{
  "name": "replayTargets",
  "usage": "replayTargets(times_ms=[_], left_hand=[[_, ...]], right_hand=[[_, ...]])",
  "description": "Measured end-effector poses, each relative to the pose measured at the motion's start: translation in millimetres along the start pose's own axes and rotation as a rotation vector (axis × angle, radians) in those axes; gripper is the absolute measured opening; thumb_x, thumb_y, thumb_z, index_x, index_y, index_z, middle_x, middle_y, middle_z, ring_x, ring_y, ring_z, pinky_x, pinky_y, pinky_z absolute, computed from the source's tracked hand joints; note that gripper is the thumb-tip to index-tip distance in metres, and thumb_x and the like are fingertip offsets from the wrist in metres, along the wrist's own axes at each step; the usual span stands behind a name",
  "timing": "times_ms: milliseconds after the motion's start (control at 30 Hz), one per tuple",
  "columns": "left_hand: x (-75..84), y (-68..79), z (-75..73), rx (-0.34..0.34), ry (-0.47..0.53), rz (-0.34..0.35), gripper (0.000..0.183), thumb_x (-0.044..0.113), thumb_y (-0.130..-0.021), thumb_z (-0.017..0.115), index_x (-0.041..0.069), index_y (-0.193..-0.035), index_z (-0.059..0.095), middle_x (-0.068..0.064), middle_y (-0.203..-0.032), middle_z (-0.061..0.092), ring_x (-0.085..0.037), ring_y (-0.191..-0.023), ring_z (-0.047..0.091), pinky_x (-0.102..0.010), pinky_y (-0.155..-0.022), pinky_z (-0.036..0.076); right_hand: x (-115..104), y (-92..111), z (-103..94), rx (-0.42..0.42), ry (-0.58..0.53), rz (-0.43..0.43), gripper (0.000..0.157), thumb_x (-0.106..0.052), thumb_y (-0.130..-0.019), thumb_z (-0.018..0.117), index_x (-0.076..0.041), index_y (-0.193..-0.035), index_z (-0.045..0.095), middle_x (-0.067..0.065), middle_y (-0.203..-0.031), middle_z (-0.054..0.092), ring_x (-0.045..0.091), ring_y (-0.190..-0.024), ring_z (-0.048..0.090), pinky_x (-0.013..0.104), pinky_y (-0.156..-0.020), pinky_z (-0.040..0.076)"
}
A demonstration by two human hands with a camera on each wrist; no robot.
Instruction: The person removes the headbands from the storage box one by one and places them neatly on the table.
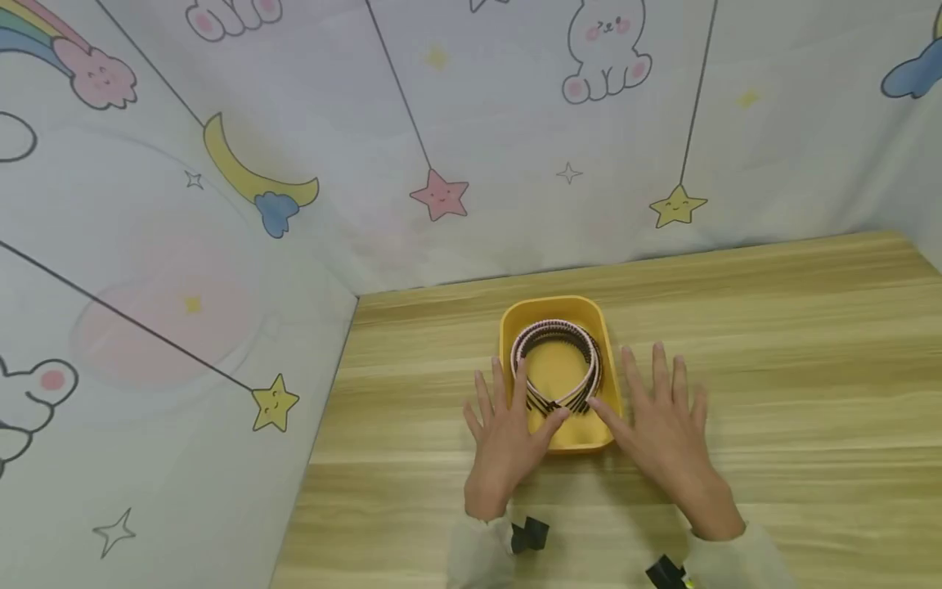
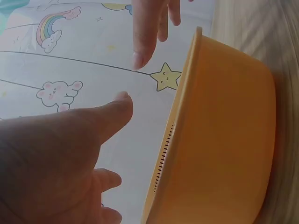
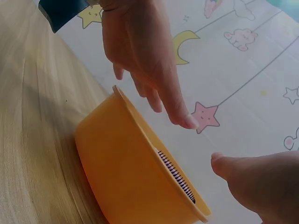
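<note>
A yellow rectangular tub (image 1: 567,442) with rounded corners stands on the wooden table. Inside it lie several toothed headbands (image 1: 555,329), dark ones and a pale pink one, nested in a ring. My left hand (image 1: 504,442), fingers spread, hovers over the tub's left side, its thumb above the near end. The right hand (image 1: 666,433) is spread beside the right side, thumb reaching over the rim. Neither hand holds anything. In the left wrist view the tub's outer wall (image 2: 219,130) shows, with a strip of headband teeth (image 3: 177,175) just above the rim in the right wrist view.
The wood-grain table (image 1: 795,368) extends to both sides of the tub. A white cloth backdrop (image 1: 515,147) printed with stars, moons and bears rises along the table's back and left edges. A small black device (image 1: 530,535) sits at each wrist.
</note>
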State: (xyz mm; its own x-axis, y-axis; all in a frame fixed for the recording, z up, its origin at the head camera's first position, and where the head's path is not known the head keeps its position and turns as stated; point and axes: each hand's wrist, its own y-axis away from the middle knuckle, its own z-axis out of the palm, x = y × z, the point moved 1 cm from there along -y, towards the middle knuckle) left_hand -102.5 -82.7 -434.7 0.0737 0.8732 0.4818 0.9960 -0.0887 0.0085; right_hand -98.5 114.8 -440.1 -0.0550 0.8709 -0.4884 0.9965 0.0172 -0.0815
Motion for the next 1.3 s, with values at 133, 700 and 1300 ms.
replayTargets(times_ms=[133, 700, 1300], left_hand=[[-3.7, -1.5, -0.1, 0.007, 0.070, -0.007, 0.082, 0.058, -0.091, 0.050, 0.020, -0.155, 0.015, -0.017, -0.160, 0.004, -0.044, -0.145, -0.001, -0.070, -0.107, 0.011], [-18.8, -16.9, -8.9, 0.088, 0.198, -0.013, 0.063, 0.023, -0.096, 0.055, -0.001, -0.147, 0.028, -0.023, -0.141, 0.041, -0.035, -0.129, 0.043, -0.048, -0.106, 0.038], [-28.9, -25.9, -12.8, 0.063, 0.248, -0.066, 0.054, -0.005, -0.087, 0.050, -0.001, -0.141, 0.040, -0.017, -0.112, 0.055, -0.023, -0.088, 0.055, -0.037, -0.077, 0.050]], right_hand=[[0.6, -1.5, -0.2, 0.037, -0.010, -0.018, 0.088, -0.063, -0.089, 0.050, -0.016, -0.155, 0.014, 0.028, -0.156, 0.008, 0.053, -0.140, 0.009, 0.074, -0.103, 0.012], [5.1, -32.6, -4.2, 0.082, -0.288, -0.126, 0.074, -0.027, -0.088, 0.067, 0.005, -0.144, 0.030, 0.032, -0.138, 0.038, 0.048, -0.123, 0.039, 0.062, -0.098, 0.034], [13.8, -80.5, 2.1, -0.043, -0.380, -0.047, 0.068, -0.022, -0.090, 0.063, 0.007, -0.142, 0.031, 0.029, -0.131, 0.044, 0.045, -0.117, 0.047, 0.055, -0.094, 0.043]])
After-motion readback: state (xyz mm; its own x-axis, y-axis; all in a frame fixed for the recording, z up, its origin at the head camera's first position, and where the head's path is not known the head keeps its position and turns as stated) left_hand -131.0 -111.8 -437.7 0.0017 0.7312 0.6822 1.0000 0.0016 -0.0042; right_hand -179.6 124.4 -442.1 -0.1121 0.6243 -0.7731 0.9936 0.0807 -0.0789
